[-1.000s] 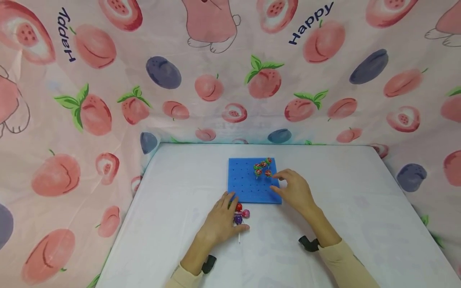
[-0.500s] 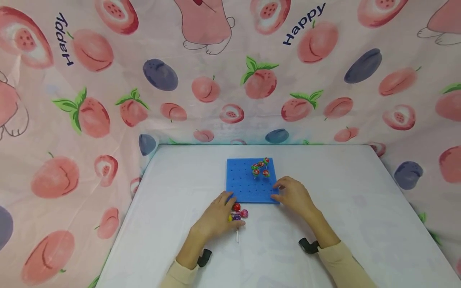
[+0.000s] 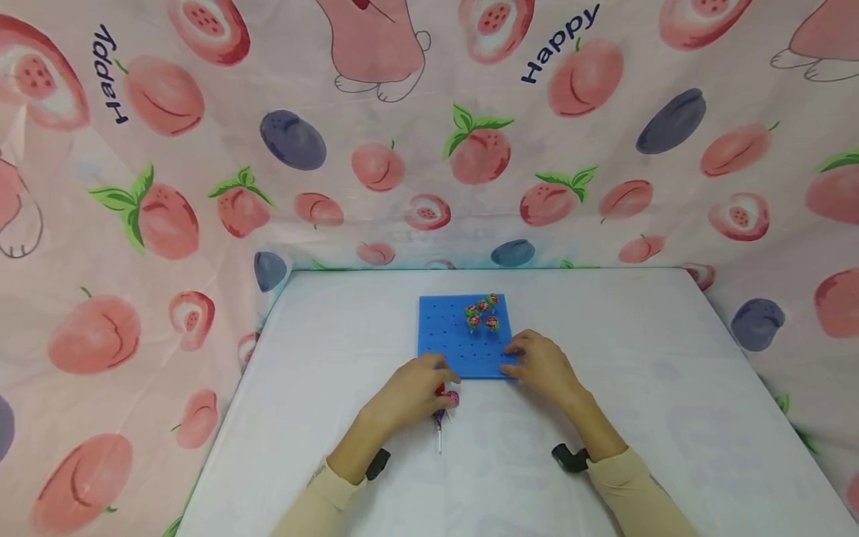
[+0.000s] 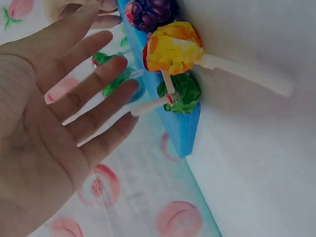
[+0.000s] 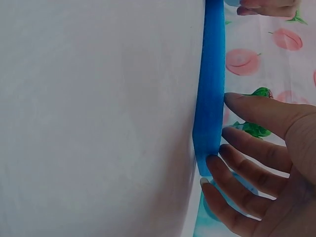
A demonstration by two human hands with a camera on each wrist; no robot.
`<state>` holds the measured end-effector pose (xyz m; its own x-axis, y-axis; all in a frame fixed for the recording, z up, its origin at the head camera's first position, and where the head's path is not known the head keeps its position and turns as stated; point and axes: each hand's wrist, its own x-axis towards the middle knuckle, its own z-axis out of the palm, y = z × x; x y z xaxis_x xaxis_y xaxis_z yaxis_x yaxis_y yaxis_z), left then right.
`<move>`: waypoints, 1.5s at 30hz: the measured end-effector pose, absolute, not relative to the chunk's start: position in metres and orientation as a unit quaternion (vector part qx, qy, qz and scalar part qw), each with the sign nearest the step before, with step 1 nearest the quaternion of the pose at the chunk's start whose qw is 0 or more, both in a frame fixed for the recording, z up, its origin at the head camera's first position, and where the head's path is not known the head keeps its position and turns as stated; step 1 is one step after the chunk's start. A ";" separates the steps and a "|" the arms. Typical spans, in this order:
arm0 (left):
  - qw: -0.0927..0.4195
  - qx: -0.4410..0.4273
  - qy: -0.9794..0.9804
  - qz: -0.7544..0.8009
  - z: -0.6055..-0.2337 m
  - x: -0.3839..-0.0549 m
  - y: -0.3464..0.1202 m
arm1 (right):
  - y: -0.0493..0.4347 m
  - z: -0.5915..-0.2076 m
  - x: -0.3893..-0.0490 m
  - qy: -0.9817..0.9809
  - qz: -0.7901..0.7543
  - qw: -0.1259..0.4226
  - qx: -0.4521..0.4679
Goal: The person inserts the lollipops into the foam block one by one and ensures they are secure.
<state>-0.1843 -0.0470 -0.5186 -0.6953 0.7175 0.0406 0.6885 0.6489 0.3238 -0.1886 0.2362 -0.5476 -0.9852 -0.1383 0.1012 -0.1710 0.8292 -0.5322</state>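
Observation:
A blue foam board [image 3: 439, 328] with rows of small holes lies on the white table. Several lollipops [image 3: 473, 322] in red and green wrappers stand upright in its back right part. Over a loose cluster of lollipops at the board's front edge is my left hand [image 3: 411, 391], its fingers spread and nothing held. A yellow lollipop [image 4: 173, 48], a green lollipop [image 4: 185, 94] and a purple lollipop [image 4: 159, 14] show beside those fingers in the left wrist view; a pink lollipop [image 3: 453, 399] shows in the head view. My right hand [image 3: 545, 367] rests its loosely bent fingertips at the board's front right corner.
A fruit-print cloth [image 3: 376, 164] hangs behind the table and along both sides. The white tabletop [image 3: 644, 358] stretches out around the board. Both wrists carry a small black device [image 3: 569, 458].
My right hand has come down from beside the standing lollipops to the board's front right corner. My left hand has shifted slightly over the loose lollipops, its fingers bending more.

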 end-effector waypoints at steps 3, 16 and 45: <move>0.045 0.405 0.901 0.150 -0.520 -0.186 -0.041 | 0.236 -0.548 -0.188 -0.957 0.278 0.031 0.083; 0.015 0.402 0.911 0.090 -0.533 -0.185 -0.029 | 0.234 -0.546 -0.186 -0.962 0.255 0.040 0.087; -0.033 0.389 0.912 0.124 -0.503 -0.184 -0.036 | 0.233 -0.548 -0.186 -0.962 0.255 0.050 0.086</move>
<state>-0.1839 -0.0365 -0.5028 -0.6954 0.7015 0.1563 0.7177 0.6665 0.2016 -0.1862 0.2328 -0.5481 -0.9803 -0.1398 0.1395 -0.1905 0.8550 -0.4823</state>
